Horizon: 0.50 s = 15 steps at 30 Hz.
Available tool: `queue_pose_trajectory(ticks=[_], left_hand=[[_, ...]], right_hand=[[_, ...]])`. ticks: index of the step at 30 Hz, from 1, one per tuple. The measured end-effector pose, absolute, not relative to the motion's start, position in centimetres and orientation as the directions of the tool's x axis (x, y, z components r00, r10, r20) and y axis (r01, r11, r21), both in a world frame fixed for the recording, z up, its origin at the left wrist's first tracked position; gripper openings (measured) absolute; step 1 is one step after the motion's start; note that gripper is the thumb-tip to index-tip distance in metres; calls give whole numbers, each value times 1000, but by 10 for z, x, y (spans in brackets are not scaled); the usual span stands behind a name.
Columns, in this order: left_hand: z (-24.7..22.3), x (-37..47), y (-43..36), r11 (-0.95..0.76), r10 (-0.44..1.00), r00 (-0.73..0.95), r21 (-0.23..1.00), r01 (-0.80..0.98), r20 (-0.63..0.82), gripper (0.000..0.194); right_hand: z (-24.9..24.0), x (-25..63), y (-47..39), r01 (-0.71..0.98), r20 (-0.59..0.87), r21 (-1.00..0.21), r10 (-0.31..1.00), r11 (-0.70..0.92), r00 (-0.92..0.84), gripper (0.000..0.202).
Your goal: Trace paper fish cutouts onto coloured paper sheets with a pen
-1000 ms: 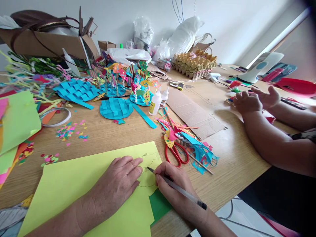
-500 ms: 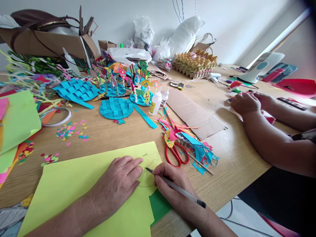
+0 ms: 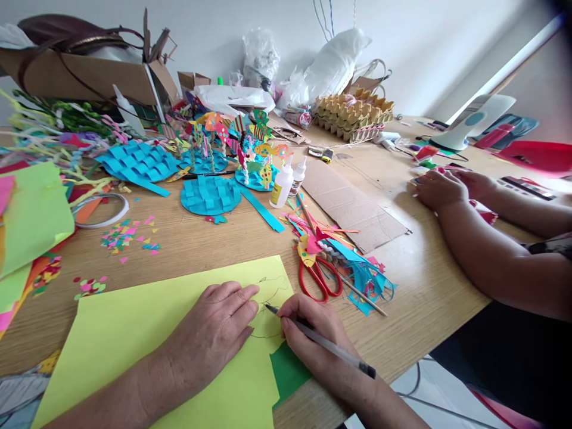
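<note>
A sheet of yellow paper (image 3: 129,322) lies at the table's near edge, with thin drawn outlines near its right corner. My left hand (image 3: 218,328) rests flat on the sheet, fingers stretched out beside the lines. In my right hand (image 3: 313,333) is a pen (image 3: 330,347), its tip on the paper just right of my left fingertips. Part of a green sheet (image 3: 288,372) shows from under the yellow one. Red-handled scissors (image 3: 319,280) lie just beyond my right hand, a yellow paper fish (image 3: 307,250) over their blades.
Two glue bottles (image 3: 282,186) stand mid-table near a cardboard strip (image 3: 353,205). Blue woven paper pieces (image 3: 210,195) and small paper fish lie behind. Paper confetti (image 3: 123,237) and a tape roll (image 3: 102,210) are at left. Another person's hands (image 3: 440,189) work at the right.
The pen and my right hand have shifted very slightly to the right. My left hand stays in place. The other person's hands have moved a little.
</note>
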<state>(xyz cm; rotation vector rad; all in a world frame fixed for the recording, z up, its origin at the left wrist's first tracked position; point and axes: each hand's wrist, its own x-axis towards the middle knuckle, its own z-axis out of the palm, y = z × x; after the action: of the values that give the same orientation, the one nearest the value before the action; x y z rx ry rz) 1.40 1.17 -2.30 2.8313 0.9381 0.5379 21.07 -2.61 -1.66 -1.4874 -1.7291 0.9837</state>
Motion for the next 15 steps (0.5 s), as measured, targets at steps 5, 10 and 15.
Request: queue_pose_trajectory(ticks=[5,10,15], left_hand=[[-24,14,12,-804,594,742,214,555,309,27],[-24,13,12,-801,599,742,211,561,302,27],[-22,13,12,-799,602,747,214,562,284,25]], right_hand=[[-18,211,-26,501,7,-862,989,79,-145,10],[-17,210,-26,508,14,-856,988,91,-153,10],[-15,210,-26,509,15,-857,991,82,-135,10]])
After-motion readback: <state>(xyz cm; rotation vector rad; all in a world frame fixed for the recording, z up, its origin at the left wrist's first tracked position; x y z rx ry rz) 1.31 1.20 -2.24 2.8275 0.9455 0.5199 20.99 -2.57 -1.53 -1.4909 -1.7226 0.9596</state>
